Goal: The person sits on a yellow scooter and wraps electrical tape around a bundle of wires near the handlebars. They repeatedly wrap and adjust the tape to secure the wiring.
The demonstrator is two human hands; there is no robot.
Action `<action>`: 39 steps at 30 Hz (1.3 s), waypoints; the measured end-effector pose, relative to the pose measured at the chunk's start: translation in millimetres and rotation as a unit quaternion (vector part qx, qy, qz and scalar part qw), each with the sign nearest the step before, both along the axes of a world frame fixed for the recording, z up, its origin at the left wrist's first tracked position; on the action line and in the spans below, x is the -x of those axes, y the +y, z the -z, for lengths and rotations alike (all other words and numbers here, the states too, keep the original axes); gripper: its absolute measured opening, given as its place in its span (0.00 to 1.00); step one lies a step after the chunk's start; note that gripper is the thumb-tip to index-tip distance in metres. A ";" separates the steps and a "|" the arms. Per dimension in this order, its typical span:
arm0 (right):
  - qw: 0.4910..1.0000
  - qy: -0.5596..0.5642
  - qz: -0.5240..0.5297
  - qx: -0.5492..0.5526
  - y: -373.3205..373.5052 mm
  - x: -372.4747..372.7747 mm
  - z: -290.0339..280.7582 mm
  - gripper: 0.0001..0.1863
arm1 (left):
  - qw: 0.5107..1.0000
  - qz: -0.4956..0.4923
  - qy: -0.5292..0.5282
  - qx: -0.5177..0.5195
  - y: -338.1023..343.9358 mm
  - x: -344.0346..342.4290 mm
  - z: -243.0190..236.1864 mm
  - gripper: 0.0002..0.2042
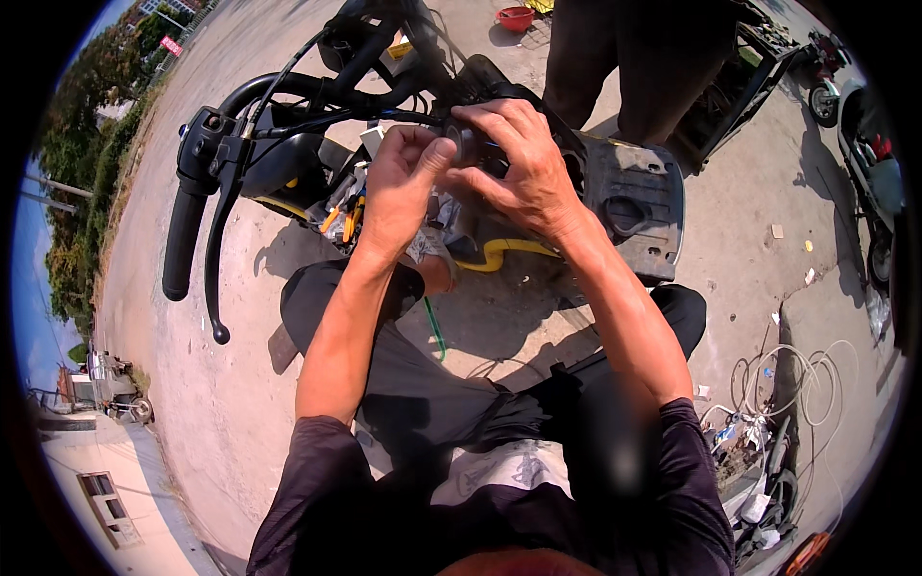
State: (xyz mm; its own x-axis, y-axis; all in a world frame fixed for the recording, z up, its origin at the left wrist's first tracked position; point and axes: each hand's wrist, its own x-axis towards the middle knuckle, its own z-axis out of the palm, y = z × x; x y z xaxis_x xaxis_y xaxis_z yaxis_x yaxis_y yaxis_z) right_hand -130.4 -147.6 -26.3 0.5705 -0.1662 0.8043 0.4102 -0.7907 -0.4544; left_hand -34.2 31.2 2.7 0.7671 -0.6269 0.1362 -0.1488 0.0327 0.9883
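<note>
my left hand [396,187]: narrow, thumb and bent fingers holding a small dark round part [465,144].
my right hand [526,178]: curled at the part's other side; i cannot tell whether it grips.
the part: between my hands, near the black handlebar [274,91].
ground [740,230]: pale, sunlit, crossed by shadows, littered with scraps at right.
right side: coiled white hose [822,384], parked scooter [872,158].
ahead: standing person [634,58], red bowl [516,18].
left edge: trees [77,192], pale building [82,461].
</note>
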 end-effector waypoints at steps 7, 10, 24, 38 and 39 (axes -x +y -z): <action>0.997 0.040 0.028 -0.064 3.4 9.7 -11.5 0.31 | 0.995 -0.023 0.087 0.040 -19.1 -15.0 0.7 0.18; 0.988 0.060 0.013 -0.140 12.8 16.5 -10.3 0.29 | 0.994 -0.022 0.100 0.043 -22.0 -19.7 3.4 0.15; 0.946 0.018 -0.064 -0.317 2.6 10.5 -14.4 0.27 | 0.996 0.039 0.074 0.014 -10.3 -20.4 8.9 0.15; 0.986 0.034 -0.026 -0.160 -5.1 -25.0 -14.7 0.24 | 0.999 -0.022 0.039 0.006 -16.3 -11.8 4.0 0.11; 0.983 0.039 -0.032 -0.176 -4.6 -27.3 -9.9 0.23 | 0.999 -0.031 0.035 -0.001 -17.2 -11.6 4.5 0.11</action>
